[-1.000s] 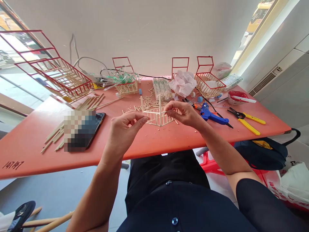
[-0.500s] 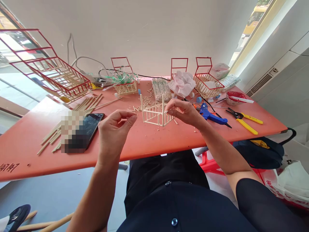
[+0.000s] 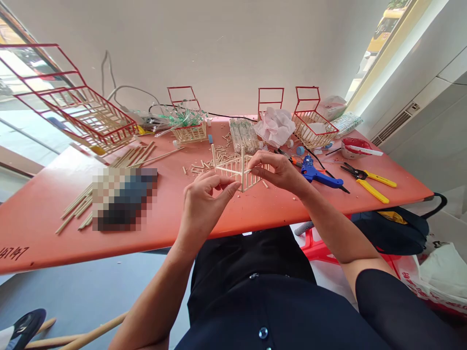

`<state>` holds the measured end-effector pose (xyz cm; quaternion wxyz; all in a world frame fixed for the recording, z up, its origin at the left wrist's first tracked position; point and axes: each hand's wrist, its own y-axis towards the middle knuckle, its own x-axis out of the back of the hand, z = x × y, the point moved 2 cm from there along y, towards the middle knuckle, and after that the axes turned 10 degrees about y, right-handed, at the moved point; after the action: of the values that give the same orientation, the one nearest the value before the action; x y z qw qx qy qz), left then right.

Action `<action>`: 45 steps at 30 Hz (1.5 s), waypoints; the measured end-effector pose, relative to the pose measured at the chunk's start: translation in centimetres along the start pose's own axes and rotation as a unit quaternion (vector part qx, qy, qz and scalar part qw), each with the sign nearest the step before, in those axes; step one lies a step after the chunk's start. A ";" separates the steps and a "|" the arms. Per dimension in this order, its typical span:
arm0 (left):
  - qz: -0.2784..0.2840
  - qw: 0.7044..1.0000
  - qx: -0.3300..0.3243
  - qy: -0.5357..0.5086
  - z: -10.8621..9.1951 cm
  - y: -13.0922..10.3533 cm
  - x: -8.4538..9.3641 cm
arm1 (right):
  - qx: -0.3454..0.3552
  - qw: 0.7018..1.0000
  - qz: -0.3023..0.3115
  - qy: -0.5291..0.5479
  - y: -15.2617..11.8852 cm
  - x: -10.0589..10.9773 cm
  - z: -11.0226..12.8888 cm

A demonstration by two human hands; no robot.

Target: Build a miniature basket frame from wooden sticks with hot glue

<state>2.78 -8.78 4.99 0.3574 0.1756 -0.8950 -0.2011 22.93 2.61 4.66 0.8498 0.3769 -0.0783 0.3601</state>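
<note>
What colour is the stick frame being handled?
The stick frame is pale wood beige, shown in the head view.

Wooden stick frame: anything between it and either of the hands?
Nothing visible. The right hand pinches the wooden stick frame near its front corner post; the left hand is close to that post's foot, contact unclear. Loose stick pieces lie beyond.

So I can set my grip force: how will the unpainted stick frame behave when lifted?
The stick frame is probably light, being thin-barred with open gaps. Its straight lines suggest stiffness, but the slender uprights projecting above the rail look apt to snap if knocked.
</note>
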 end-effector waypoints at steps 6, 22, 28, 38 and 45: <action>0.008 1.000 -0.001 -0.013 0.0 0.1 -0.3 | 0.004 1.000 0.002 -0.002 -0.1 -0.1 -0.2; 0.015 0.999 0.016 -0.039 0.4 -0.1 -1.0 | 0.010 1.000 0.009 -0.003 -0.1 -0.3 -0.2; -0.004 1.000 0.015 0.010 0.3 -0.3 0.1 | 0.019 1.000 0.014 -0.019 -0.1 -0.1 -0.3; -0.049 0.991 0.114 0.056 4.8 2.1 2.4 | 0.042 0.988 0.056 -0.137 -0.4 0.0 -0.9; -0.030 0.983 0.156 0.091 8.1 3.6 1.7 | 0.058 0.980 0.058 -0.181 -0.7 -0.9 -1.2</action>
<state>-4.72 -4.56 2.36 0.3991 0.2735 -0.8736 -0.0529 22.52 2.64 3.02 0.7758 0.4792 -0.2317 0.3389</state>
